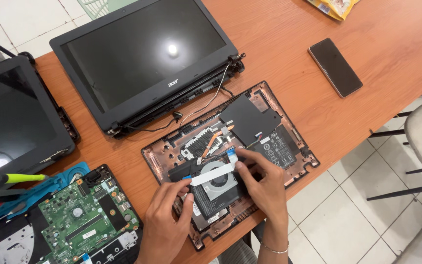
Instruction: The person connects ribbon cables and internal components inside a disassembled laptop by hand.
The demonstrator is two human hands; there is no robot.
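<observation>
A flat white ribbon cable (212, 173) lies stretched across the cooling fan (219, 181) in the opened laptop base (230, 156), which sits on the wooden table (289, 58) near its front edge. The left hand (164, 220) pinches the cable's left end, by its blue tab, between thumb and forefinger, the other fingers curled under. The right hand (264, 186) grips the cable's right end with its fingertips, fingers bent and closed on it. Inside the base a black battery (279, 146) sits at the right, with a black sheet (247, 117) above it. Behind the base lies a detached laptop screen (142, 58), thin wires trailing from its hinge. To the left a green circuit board (86, 215) rests beside a blue mat (40, 190), and a second dark screen (15, 122) lies further left. A black phone (335, 67) lies well apart on the right
</observation>
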